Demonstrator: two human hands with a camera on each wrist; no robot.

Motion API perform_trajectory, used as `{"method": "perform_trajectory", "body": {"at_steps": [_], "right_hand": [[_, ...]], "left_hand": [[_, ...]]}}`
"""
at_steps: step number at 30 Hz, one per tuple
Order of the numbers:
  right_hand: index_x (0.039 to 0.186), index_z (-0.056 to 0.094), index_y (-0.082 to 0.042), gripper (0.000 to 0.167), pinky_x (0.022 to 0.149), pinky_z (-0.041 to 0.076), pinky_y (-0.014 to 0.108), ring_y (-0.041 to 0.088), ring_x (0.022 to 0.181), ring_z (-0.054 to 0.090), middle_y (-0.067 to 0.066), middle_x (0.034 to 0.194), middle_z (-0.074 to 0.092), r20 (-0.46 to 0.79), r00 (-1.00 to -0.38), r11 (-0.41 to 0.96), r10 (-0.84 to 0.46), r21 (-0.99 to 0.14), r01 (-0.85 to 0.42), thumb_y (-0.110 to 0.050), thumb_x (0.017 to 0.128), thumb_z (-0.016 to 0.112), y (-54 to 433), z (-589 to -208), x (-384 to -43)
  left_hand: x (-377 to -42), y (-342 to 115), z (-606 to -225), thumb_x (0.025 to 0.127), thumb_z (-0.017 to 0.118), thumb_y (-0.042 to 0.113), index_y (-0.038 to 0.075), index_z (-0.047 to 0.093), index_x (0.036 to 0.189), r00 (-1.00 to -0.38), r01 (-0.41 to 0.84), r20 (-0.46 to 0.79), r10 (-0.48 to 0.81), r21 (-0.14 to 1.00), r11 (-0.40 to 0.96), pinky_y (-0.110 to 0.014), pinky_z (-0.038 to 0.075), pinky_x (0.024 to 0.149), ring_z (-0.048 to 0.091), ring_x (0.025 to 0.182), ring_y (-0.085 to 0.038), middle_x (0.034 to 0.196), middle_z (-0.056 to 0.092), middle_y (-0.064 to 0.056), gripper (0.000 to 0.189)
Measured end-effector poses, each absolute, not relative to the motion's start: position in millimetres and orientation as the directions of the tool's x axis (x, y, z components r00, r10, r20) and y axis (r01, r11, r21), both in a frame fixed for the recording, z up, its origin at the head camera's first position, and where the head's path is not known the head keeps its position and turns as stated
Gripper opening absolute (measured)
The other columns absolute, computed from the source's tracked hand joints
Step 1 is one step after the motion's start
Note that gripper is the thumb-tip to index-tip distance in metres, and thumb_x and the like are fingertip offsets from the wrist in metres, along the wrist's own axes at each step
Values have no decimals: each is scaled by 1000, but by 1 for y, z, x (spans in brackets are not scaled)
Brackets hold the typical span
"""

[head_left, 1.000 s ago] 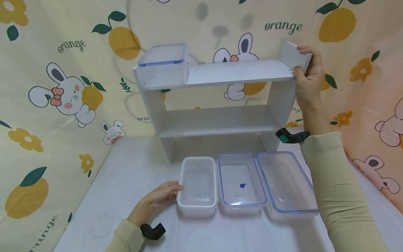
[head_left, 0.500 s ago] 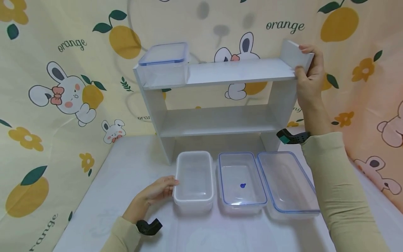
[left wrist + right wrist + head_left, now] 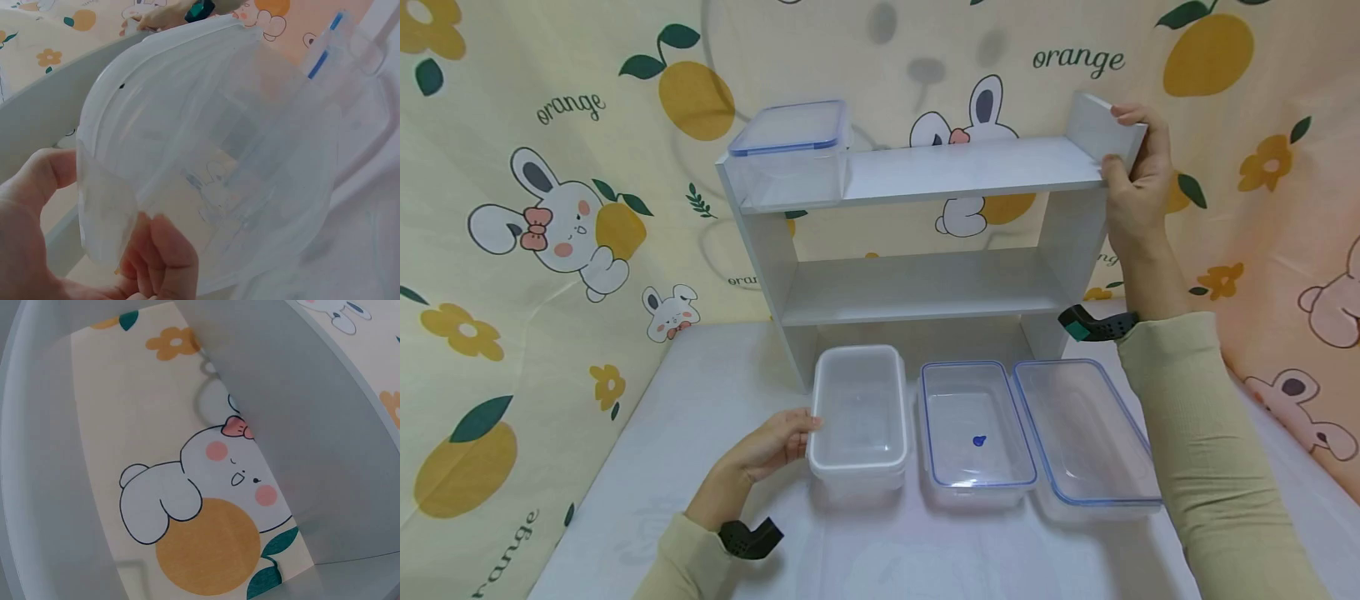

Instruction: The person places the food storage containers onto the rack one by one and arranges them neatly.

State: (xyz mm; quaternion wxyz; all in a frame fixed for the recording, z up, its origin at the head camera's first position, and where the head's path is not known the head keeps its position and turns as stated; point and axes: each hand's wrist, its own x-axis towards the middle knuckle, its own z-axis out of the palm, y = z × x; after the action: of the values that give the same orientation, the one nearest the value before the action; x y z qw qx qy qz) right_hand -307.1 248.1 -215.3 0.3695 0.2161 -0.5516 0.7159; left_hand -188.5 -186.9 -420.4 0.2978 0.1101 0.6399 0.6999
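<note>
White-lidded container (image 3: 859,412) moved nearer white shelf (image 3: 917,287).

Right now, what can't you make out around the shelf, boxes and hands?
Head view: right box, near right corner hidden by the right sleeve.
Head view: blue mark on the middle box, too small to read.
Left wrist view: left hand, partly cut off by the frame's edge.
Right wrist view: right hand, outside the frame.
</note>
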Motion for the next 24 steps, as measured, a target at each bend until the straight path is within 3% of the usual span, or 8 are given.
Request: {"method": "perform_trajectory", "body": {"at_steps": [13, 24], "right_hand": [[111, 53, -13, 41, 120, 30, 29, 20, 131, 39, -1, 129, 49, 722, -628, -115, 291, -625, -772, 15, 86, 37, 242, -212, -299], [126, 50, -16, 47, 122, 27, 28, 18, 130, 38, -2, 140, 45, 686, -665, -65, 295, -680, -730, 11, 89, 40, 251, -217, -307]], "left_hand": [[-187, -185, -410, 94, 45, 16, 13, 55, 100, -815, -255, -208, 540, 967, -12, -15, 54, 76, 65, 79, 1, 86, 68, 13, 11], [-184, -182, -399, 94, 46, 18, 13, 55, 99, -813, -227, -180, 553, 974, -16, -16, 54, 76, 65, 79, 1, 86, 68, 13, 11]]}}
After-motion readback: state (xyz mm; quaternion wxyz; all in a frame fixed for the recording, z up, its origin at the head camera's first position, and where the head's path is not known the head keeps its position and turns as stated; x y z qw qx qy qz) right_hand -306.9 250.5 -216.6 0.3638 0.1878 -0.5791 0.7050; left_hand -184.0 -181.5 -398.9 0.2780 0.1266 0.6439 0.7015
